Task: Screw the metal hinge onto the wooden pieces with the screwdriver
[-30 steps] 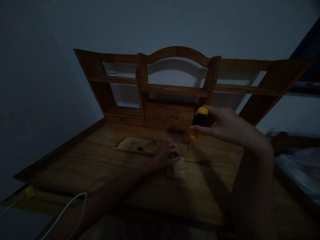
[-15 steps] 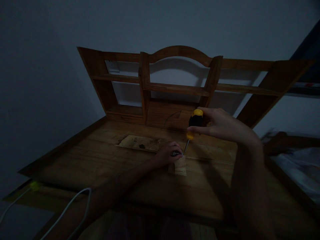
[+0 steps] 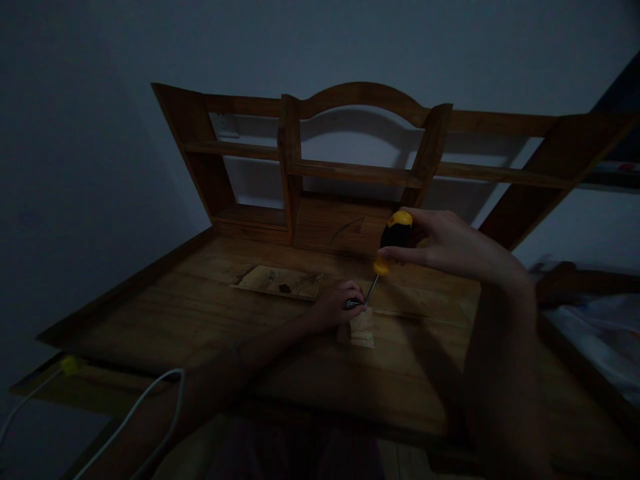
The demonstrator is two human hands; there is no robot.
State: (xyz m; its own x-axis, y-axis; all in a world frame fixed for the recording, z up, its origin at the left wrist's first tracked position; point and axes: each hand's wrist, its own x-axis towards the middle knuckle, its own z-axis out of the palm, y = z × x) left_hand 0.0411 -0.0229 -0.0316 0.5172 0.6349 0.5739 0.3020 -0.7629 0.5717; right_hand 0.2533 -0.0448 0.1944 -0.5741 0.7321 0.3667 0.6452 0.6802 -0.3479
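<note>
Desk [image 3: 175, 313]: broad wooden top, dimly lit, spread out below the screwdriver [image 3: 397, 233].
Shelf unit [image 3: 357, 175]: wooden, with an arched rail at its middle, standing behind the screwdriver.
Pale bundle [image 3: 600, 333]: crumpled, far to the right of the screwdriver; too dark to name.
Plank [image 3: 270, 281]: light wood with dark stains, flat, left of the screwdriver.
Cable [image 3: 181, 400]: white, looped, far left of the screwdriver and nearer the viewer.
Right hand [image 3: 445, 240]: raised, at the right of the screwdriver, thumb and fingers wrapped about its black-and-yellow handle.
Left hand [image 3: 335, 308]: low, left of the screwdriver's shaft, fingers pinching a metal piece [image 3: 353, 304].
Screwdriver: tilted, handle up, shaft slanting down to the left fingertips; whether its tip sits in a screw, I cannot tell.
Wood piece [image 3: 361, 331]: small, pale, just below the screwdriver's tip.
Metal piece: shiny, partly hidden, just left of the screwdriver's tip.
</note>
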